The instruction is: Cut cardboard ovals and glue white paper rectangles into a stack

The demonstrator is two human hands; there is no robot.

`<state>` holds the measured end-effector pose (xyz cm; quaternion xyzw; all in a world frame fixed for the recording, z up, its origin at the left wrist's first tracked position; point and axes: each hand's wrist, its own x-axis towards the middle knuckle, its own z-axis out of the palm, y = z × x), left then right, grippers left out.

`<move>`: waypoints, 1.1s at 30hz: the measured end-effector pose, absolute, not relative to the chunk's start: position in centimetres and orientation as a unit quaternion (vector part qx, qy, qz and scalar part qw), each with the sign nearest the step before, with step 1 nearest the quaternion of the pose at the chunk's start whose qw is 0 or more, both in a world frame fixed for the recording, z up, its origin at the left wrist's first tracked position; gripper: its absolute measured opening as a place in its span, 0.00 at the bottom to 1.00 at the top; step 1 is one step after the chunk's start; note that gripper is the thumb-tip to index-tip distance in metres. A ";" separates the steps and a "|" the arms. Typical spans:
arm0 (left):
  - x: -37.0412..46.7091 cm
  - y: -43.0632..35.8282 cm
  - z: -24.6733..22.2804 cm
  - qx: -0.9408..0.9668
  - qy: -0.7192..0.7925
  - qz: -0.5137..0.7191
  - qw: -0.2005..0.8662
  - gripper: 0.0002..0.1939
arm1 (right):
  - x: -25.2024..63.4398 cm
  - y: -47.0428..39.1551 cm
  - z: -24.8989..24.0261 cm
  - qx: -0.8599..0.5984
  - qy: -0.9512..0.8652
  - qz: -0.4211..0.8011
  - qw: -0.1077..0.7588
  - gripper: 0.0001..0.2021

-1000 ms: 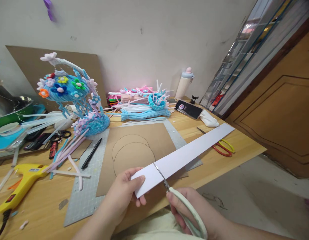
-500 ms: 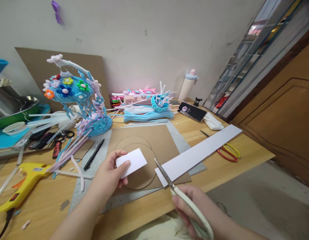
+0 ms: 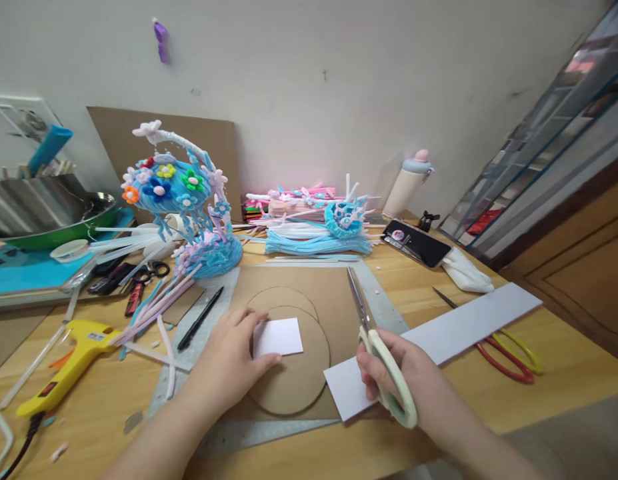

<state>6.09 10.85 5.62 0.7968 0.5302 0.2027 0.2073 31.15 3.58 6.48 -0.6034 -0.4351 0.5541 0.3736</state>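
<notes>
My left hand [image 3: 239, 353] is closed around a small white card rectangle [image 3: 281, 335], thumb at its lower edge and fingers by its upper left corner. The card appears to lie on brown cardboard [image 3: 259, 280] marked with two overlapping drawn circles. In my right hand [image 3: 396, 367] is a pair of scissors with pale green handles [image 3: 399, 387], blades pointing up and away and nearly together. Under that hand runs a long white card strip [image 3: 459, 333], partly hidden by the hand and handles.
A yellow glue gun [image 3: 63, 373] and a black pen [image 3: 201, 319] lie left. Behind them stands a blue flowered pipe-cleaner ornament [image 3: 173, 187]. Pipe cleaners [image 3: 313, 244], a phone [image 3: 416, 243] and a bottle [image 3: 406, 187] sit at the back. Red-and-yellow-handled scissors [image 3: 509, 367] lie under the strip.
My left hand has lowered the small card onto the cardboard. My right hand has raised the scissors, whose blades now point away from me instead of toward the left. The view has shifted left.
</notes>
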 end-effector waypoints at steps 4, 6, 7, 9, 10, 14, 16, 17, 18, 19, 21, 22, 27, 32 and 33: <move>6.0 11.4 4.6 0.790 0.537 0.200 0.219 0.21 | 31.2 5.6 6.3 -0.607 -0.466 0.543 0.346 0.20; 6.2 11.7 4.3 0.783 0.544 0.203 0.222 0.21 | 31.3 6.0 5.5 -0.605 -0.474 0.539 0.346 0.21; 6.2 11.8 4.3 0.780 0.547 0.204 0.223 0.22 | 31.4 6.1 5.0 -0.601 -0.474 0.540 0.350 0.21; 6.4 12.0 4.2 0.777 0.550 0.204 0.228 0.23 | 31.7 6.2 4.1 -0.599 -0.470 0.548 0.346 0.22; 6.4 12.1 4.2 0.777 0.549 0.203 0.231 0.23 | 31.8 6.2 3.8 -0.600 -0.467 0.553 0.342 0.23; 6.5 12.4 4.2 0.780 0.543 0.196 0.240 0.24 | 32.2 6.1 3.0 -0.605 -0.464 0.555 0.333 0.25; 6.5 12.5 4.1 0.782 0.542 0.193 0.241 0.24 | 32.3 6.2 2.9 -0.607 -0.467 0.555 0.325 0.25; 6.5 12.5 4.0 0.782 0.542 0.192 0.240 0.23 | 32.3 6.2 2.9 -0.607 -0.467 0.557 0.321 0.26; 6.5 12.6 4.0 0.782 0.542 0.193 0.239 0.23 | 32.2 6.2 2.8 -0.607 -0.467 0.560 0.316 0.26; 6.5 12.6 4.0 0.783 0.541 0.193 0.239 0.23 | 32.2 6.3 2.8 -0.610 -0.464 0.560 0.313 0.26; 6.6 12.5 3.8 0.783 0.541 0.194 0.238 0.23 | 32.0 6.4 2.7 -0.615 -0.461 0.561 0.306 0.26; 6.6 12.5 3.8 0.782 0.541 0.195 0.238 0.23 | 31.9 6.4 2.7 -0.618 -0.462 0.561 0.301 0.27; 6.7 12.5 3.6 0.774 0.551 0.210 0.231 0.34 | 31.3 6.4 2.9 -0.617 -0.469 0.565 0.283 0.32; 6.7 12.6 3.5 0.776 0.552 0.209 0.224 0.27 | 31.1 6.4 3.2 -0.624 -0.473 0.556 0.280 0.30; 6.6 12.6 3.5 0.777 0.551 0.208 0.224 0.25 | 31.1 6.4 3.2 -0.626 -0.476 0.549 0.283 0.29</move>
